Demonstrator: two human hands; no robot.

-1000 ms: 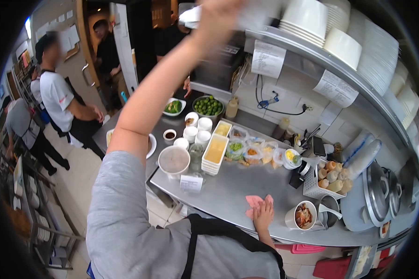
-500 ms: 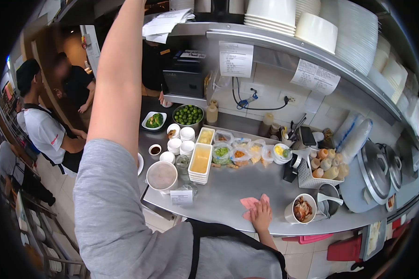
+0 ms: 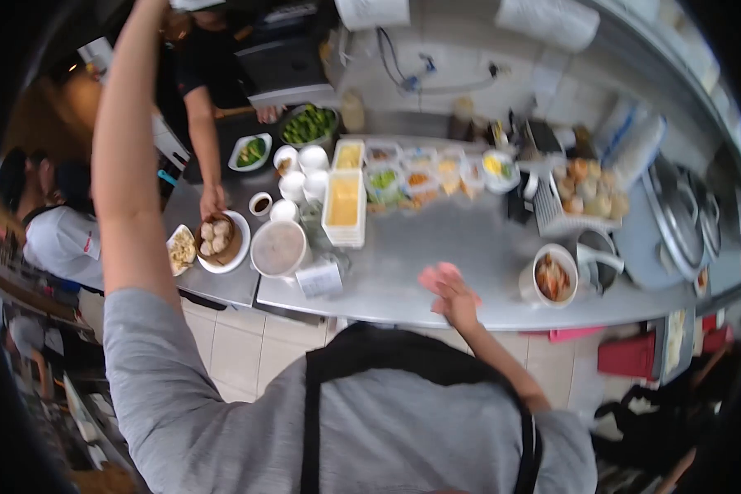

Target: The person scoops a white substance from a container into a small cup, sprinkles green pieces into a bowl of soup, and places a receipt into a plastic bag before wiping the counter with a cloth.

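My right hand [image 3: 458, 298] is down on the steel counter [image 3: 403, 259] near its front edge, its fingers closed over a crumpled pink cloth [image 3: 438, 277] that sticks out on the left. Motion blurs the fingertips a little. My left arm reaches up past the upper left edge of the view, so that hand is out of sight. Right of the cloth stands a white tub [image 3: 536, 288] with reddish-brown food in it. Left of it are a lidded round white container [image 3: 280, 249], a paper slip [image 3: 319, 281] and stacked rectangular tubs [image 3: 343, 235] holding something yellow.
A co-worker's hand [image 3: 212, 200] touches a bamboo steamer [image 3: 230, 246] of dumplings on a white plate [image 3: 242, 260]. Behind are a bowl of green limes [image 3: 309, 123] and bagged ingredients [image 3: 384, 179]. A basket of bottles [image 3: 552, 216] and large lids [image 3: 665, 216] stand right.
My view has tilted down and turned, bringing the steamer, its plate and the co-worker's reaching arm into sight. My right hand stays on the cloth. My left arm remains raised.
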